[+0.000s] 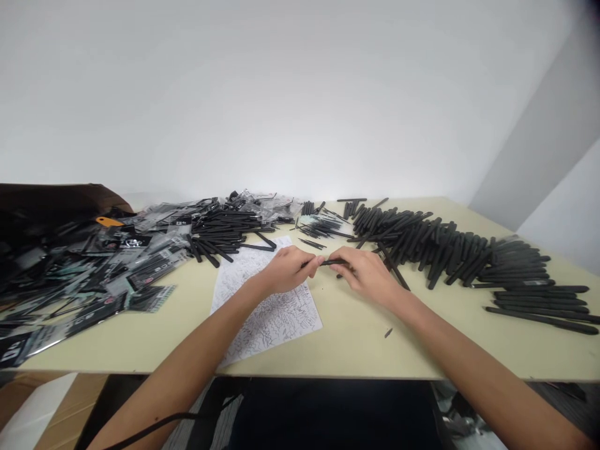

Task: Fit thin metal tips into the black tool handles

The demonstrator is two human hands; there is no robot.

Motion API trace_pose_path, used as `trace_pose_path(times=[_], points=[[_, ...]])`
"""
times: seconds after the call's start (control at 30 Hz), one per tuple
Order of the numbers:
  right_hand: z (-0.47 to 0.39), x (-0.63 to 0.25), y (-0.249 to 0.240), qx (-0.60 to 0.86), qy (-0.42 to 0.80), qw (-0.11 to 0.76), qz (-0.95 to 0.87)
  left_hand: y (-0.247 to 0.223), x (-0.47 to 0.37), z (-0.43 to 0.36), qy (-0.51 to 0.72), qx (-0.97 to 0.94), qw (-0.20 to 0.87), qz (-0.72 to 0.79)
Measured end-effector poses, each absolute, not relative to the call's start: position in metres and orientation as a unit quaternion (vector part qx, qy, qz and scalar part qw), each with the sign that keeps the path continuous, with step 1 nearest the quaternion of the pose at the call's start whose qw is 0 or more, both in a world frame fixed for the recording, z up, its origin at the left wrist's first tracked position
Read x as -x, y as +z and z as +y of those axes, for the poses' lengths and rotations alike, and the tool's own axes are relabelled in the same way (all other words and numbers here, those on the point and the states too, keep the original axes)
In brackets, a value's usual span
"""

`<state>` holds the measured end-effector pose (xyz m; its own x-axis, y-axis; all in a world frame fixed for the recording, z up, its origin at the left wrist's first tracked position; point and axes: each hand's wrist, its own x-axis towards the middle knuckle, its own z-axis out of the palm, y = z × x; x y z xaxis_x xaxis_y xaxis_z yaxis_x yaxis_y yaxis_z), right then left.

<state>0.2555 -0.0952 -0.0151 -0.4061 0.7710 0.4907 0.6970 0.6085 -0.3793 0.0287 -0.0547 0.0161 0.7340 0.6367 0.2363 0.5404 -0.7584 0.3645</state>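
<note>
Between my two hands, a thin black pen (pixel 332 262) lies roughly level above the table. My left hand (pixel 291 269) pinches its left end, over the upper right part of a paper sheet (pixel 276 319) covered in scribbles. My right hand (pixel 363 272) is closed on the right part of the pen, with fingers and thumb around it. The fingertips of both hands are close together. Behind them lie thin refills (pixel 321 225) in a small heap. A small dark piece (pixel 388 333) rests on the table below my right wrist.
Many black pens (pixel 435 247) are piled along the right side of the table (pixel 356 350). More black pens (pixel 225 231) lie left of centre. Plastic packaging (pixel 154 265) covers the left side, with an orange item (pixel 109 222) on it. A cardboard box (pixel 70 406) stands below left.
</note>
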Motion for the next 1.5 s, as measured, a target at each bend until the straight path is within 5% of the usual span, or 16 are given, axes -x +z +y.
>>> trace_pose_path(times=[0.57, 1.27, 1.5], points=[[-0.091, -0.268, -0.019, 0.5, 0.038, 0.292, -0.814, 0.019, -0.013, -0.037, 0.32, -0.858, 0.133, 0.379], [-0.087, -0.265, -0.021, 0.419, 0.089, 0.34, -0.837, 0.012, -0.029, -0.048, 0.242, -0.891, 0.213, 0.319], [-0.087, -0.269, -0.018, 0.43, 0.076, 0.389, -0.811, 0.02, -0.021, -0.039, 0.415, -0.77, 0.302, 0.379]])
